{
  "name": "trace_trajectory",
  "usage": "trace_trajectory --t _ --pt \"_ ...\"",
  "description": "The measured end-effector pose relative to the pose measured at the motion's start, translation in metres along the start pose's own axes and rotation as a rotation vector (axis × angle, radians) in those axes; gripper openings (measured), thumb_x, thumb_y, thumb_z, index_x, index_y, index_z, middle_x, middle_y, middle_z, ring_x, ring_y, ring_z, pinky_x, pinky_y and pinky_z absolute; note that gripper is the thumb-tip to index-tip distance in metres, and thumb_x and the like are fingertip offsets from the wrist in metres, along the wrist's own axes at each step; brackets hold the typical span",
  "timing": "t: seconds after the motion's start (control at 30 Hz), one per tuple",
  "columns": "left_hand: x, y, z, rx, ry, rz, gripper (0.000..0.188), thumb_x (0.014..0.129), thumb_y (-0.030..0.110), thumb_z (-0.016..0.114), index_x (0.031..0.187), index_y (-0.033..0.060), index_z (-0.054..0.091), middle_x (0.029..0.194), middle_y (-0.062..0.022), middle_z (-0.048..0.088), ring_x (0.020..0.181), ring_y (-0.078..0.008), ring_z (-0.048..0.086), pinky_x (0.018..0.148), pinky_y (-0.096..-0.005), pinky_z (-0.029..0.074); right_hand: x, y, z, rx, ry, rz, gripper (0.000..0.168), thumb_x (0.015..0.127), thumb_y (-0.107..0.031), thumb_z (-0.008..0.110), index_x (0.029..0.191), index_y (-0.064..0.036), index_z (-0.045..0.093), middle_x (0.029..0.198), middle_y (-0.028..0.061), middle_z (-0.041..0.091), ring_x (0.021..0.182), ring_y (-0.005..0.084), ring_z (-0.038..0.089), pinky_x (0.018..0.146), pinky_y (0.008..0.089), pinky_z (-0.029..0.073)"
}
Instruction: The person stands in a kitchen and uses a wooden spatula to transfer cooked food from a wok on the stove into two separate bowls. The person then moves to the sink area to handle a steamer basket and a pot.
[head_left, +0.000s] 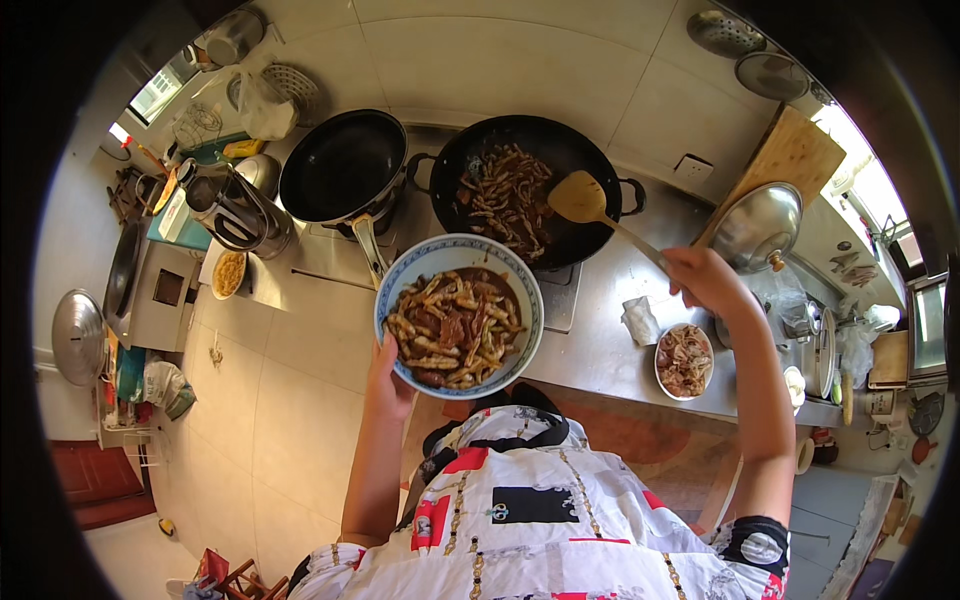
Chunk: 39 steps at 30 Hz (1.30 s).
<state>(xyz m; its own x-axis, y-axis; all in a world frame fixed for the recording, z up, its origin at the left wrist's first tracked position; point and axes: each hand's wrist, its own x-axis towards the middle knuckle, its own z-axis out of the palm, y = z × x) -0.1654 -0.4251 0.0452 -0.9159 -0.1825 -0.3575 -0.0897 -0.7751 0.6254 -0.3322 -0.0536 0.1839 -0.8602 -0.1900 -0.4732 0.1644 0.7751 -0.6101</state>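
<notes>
My left hand (392, 379) holds a white bowl with a blue patterned rim (531, 337) in front of my body. Cooked chicken feet in brown sauce (454, 322) fill much of it. In my right hand (701, 279) is the handle of a spatula (579, 196), whose broad yellowish blade is over the right part of a black two-handled wok (589, 154). More chicken feet with sauce (510, 199) lie in the wok, mostly at its middle and left. The bowl overlaps the wok's near edge in view, and my fingers under the bowl are hidden.
Left of the wok a black frying pan (345, 165) rests on the stove, its handle toward me. An electric kettle (240, 206) and a small bowl of yellowish food (229, 274) stand farther left. A bowl of meat pieces (684, 361), crumpled tissue (640, 321) and a domed metal lid (757, 225) are at right.
</notes>
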Motion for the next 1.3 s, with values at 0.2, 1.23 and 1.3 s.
trace_trajectory --t 0.2,1.23,1.3 --pt "-0.026 -0.006 -0.015 0.026 0.091 0.018 0.039 0.086 0.027 0.052 0.118 0.0099 0.038 0.110 -0.0048 0.053 0.097 -0.0180 0.054 0.080 -0.0335 0.048 0.091 -0.021 -0.037 -0.271 -0.108 -0.041 0.028 0.082 -0.016 0.050 0.107 -0.003 0.055 0.064 0.0050 0.058 0.048 0.0118 0.051 0.040 0.0248 0.038" --pt "-0.044 -0.016 -0.028 -0.002 0.145 0.066 0.039 0.086 0.026 0.053 0.118 0.0096 0.038 0.112 -0.0064 0.052 0.100 -0.0182 0.052 0.082 -0.0337 0.045 0.127 -0.026 0.098 0.182 -0.347 -0.036 0.044 0.078 -0.024 0.061 0.119 -0.008 0.050 0.063 0.0029 0.051 0.040 0.0078 0.036 0.036 0.0229 0.028" --pt "-0.041 -0.016 -0.028 0.049 0.123 0.087 0.043 0.087 0.029 0.050 0.122 0.0082 0.037 0.117 -0.0075 0.049 0.105 -0.0210 0.050 0.087 -0.0360 0.043 0.132 -0.024 0.114 0.236 -0.252 -0.091 0.045 0.078 -0.022 0.062 0.118 -0.005 0.050 0.063 0.0040 0.052 0.041 0.0085 0.038 0.036 0.0235 0.029"
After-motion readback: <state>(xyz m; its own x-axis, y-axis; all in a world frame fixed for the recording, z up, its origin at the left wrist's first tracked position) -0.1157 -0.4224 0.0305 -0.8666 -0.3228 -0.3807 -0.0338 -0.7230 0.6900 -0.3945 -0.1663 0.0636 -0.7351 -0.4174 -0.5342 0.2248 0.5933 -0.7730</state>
